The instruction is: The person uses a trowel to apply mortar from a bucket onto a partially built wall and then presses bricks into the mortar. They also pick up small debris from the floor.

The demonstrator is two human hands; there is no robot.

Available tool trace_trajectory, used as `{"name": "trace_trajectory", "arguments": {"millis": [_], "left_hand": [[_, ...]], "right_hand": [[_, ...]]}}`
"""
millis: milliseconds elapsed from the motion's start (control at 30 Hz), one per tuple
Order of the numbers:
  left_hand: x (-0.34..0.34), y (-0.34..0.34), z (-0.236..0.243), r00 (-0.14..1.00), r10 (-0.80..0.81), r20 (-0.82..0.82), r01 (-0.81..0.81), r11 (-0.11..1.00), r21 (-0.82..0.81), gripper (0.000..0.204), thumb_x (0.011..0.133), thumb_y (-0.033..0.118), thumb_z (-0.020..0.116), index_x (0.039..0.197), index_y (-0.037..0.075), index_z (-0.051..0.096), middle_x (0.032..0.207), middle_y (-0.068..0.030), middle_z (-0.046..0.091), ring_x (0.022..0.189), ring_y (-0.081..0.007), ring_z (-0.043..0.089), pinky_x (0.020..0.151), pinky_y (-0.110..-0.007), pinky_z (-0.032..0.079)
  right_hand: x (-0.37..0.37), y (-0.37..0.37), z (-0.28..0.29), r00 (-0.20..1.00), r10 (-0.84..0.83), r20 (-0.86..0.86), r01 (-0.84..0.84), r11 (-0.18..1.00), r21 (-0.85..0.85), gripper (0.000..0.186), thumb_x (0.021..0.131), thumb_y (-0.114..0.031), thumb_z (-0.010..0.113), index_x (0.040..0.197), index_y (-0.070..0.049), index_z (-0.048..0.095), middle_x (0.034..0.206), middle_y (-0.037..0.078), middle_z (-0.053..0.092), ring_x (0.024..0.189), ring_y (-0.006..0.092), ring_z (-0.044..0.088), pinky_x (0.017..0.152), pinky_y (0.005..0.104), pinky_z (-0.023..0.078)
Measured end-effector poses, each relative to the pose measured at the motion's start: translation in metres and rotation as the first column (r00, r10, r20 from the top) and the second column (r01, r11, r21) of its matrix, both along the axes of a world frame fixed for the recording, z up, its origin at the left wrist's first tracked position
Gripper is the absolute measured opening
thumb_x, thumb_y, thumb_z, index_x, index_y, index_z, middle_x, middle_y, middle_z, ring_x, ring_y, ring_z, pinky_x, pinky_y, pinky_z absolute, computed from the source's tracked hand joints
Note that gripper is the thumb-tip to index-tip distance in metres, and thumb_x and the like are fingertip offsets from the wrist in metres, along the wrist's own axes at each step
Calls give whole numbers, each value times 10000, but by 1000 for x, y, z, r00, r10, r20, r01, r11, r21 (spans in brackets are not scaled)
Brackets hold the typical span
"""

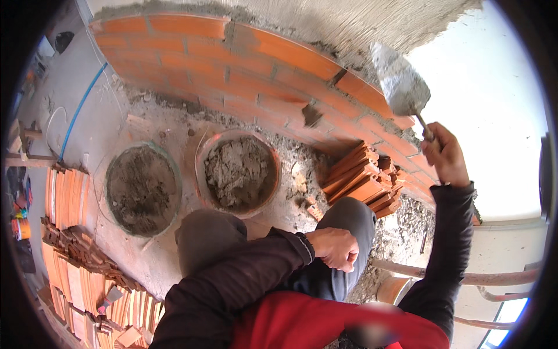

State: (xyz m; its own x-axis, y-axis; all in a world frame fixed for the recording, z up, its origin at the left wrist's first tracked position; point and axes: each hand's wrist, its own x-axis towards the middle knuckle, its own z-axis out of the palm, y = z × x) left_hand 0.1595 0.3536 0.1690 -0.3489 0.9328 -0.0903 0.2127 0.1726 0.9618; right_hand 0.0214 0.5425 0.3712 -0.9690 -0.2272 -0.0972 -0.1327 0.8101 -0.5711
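One view only — a fisheye camera worn on the head, looking steeply down over the person's own knees to the floor (174, 122). It faces a low brick wall (244, 75) whose courses bow toward the rim of the picture. The two mortar tubs (192, 180) lie near, just beyond the knees — the forearms rise from the lower edge, close under the lens.
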Motion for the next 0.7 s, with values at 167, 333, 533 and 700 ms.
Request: {"name": "trace_trajectory", "arguments": {"millis": [167,333,533,700], "left_hand": [[17,-1,15,1000,1,-11,-1,1000,-12,196,720,275,725,812,103,741,848,-117,744,836,-301,726,742,-423,568],[31,-9,26,999,-42,-28,42,999,10,195,706,262,729,806,94,731,868,-126,742,840,-339,715,752,-440,565],[26,-18,33,992,-129,9,129,990,-61,273,794,261,710,973,57,727,853,-134,738,842,-350,714,758,-467,555],[25,-26,33,987,-128,95,135,988,-79,270,818,250,710,1003,54,711,790,-111,732,782,-336,712,717,-457,552]], "right_hand": [[28,19,-87,943,83,323,-46,992,-121,143,1023,-153,602,1042,-11,608,761,-26,501,649,61,497,582,238,418],[13,28,-227,881,316,353,-337,942,-1,359,989,-281,639,1142,43,659,951,217,696,922,323,669,822,421,511],[9,-8,-336,939,216,269,-274,941,200,320,948,-177,545,1127,86,578,1022,330,689,988,472,685,880,569,516],[3,-33,-337,969,161,187,-226,881,415,223,939,-107,480,1051,59,577,973,310,706,925,481,707,836,572,554]]}}
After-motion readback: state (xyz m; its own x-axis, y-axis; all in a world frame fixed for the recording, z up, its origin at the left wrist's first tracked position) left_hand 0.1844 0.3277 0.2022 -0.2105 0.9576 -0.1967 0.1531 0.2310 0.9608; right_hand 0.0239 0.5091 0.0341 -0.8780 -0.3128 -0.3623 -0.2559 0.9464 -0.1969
